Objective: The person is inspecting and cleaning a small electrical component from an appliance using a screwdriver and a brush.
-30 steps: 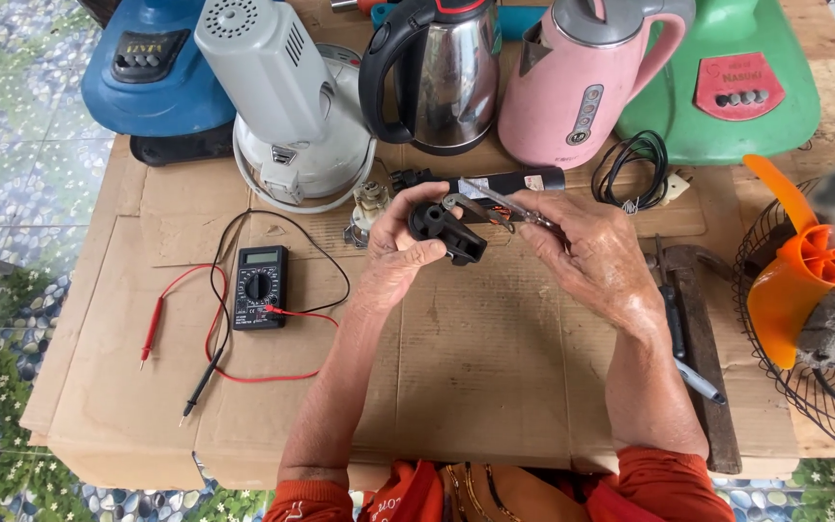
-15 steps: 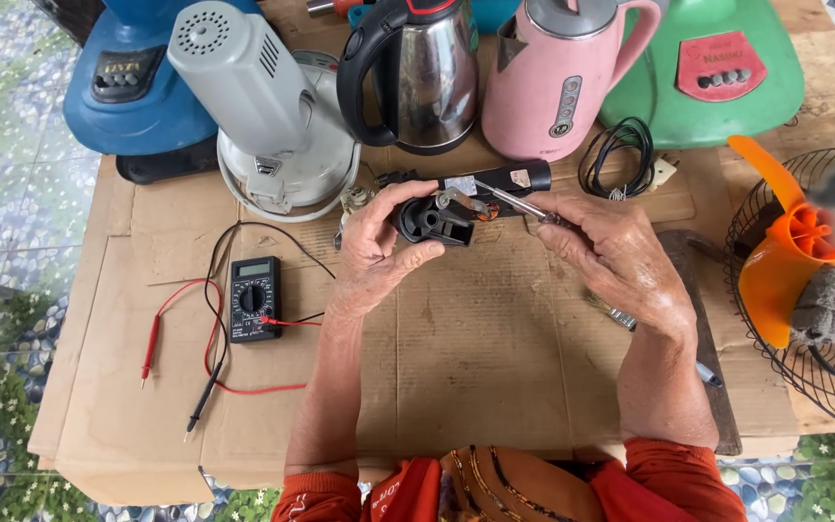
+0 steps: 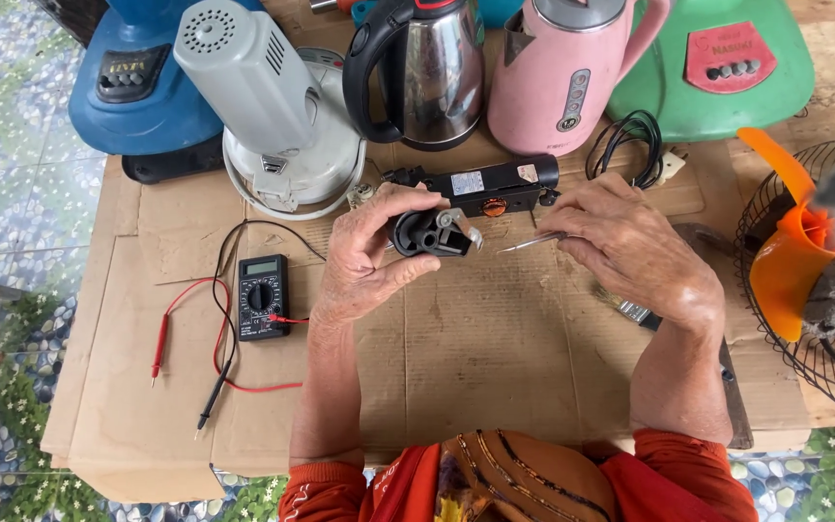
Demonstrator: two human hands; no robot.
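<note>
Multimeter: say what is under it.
The multimeter lies on brown cardboard, with its red and black leads looped beside it. Whatever is beneath that cardboard is covered and cannot be seen.

single head view, looking steeply down from above the near edge of the cardboard sheet (image 3: 495, 367); faces the kettles and fan bases at its far edge; close range, forearms entering from below.

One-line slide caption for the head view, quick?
Left hand holds a black part while right hand aims a metal tool at it, over cardboard.
</note>
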